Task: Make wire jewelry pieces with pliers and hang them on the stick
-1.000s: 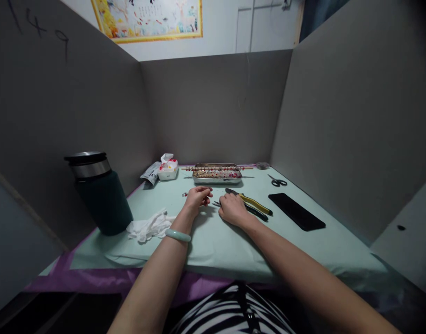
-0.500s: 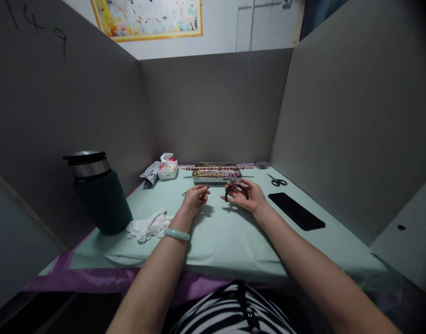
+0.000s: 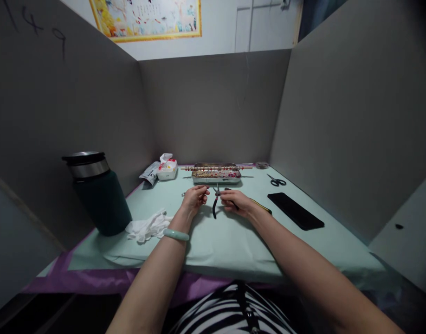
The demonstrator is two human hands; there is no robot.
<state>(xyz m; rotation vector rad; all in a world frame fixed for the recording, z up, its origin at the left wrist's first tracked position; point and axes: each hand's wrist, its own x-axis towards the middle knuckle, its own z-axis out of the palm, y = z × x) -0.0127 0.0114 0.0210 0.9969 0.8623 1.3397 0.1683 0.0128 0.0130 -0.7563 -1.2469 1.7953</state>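
Observation:
My right hand [image 3: 239,202] grips a pair of small pliers [image 3: 215,208] with black handles. The jaws point away from me and stand slightly apart, close to the fingertips of my left hand [image 3: 195,198]. Those left fingers are pinched together; whatever lies between them is too small to make out. A pale green bangle [image 3: 176,234] circles my left wrist. Beyond both hands is a metal tray [image 3: 216,180] of small gold, red and pink pieces. A stick [image 3: 216,169] strung with red and pale beads rests across it.
On the left stand a dark green flask [image 3: 101,199], crumpled white tissue [image 3: 148,226], a white box [image 3: 167,171] and a printed packet [image 3: 150,174]. To the right lie a black phone [image 3: 295,211], scissors [image 3: 277,181] and a yellow-black tool [image 3: 262,206]. Grey partitions [image 3: 216,102] enclose the table.
My right hand has turned from palm-up to palm-down. The pliers have swung round, so their jaws now point forward near my left fingertips. My left hand has stayed in place.

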